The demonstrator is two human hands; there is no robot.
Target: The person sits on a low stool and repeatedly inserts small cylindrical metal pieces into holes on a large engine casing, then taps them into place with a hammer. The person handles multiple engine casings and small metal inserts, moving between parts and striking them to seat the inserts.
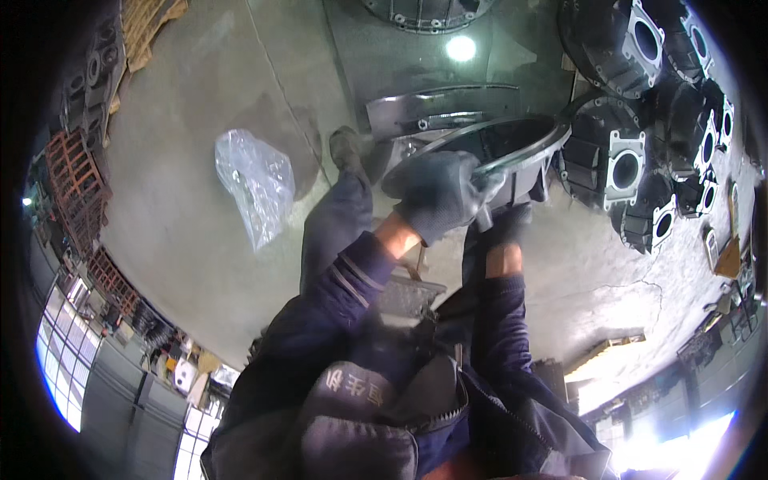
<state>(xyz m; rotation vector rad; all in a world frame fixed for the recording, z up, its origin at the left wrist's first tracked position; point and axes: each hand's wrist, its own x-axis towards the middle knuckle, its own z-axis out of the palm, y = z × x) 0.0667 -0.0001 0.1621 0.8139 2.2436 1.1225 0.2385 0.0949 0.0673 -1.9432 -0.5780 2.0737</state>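
A round, dark metal housing point(532, 166) with a bright machined rim is tilted in front of me, off the floor. My left hand point(442, 192), in a dark grey glove, closes on its near left edge; motion blurs the fingertips. Below the near side, my gloved right hand point(510, 224) grips the housing from underneath, its fingers mostly hidden by the casting. Just beyond lies a curved metal piece point(444, 106) with a shiny edge.
Similar dark housings with pale square flanges point(626, 170) crowd the floor at right. Another round casting point(428, 10) lies at the far edge. A crumpled clear plastic bag point(254, 182) is on the concrete floor left of my leg. Rusty metal racks point(76, 182) line the far left.
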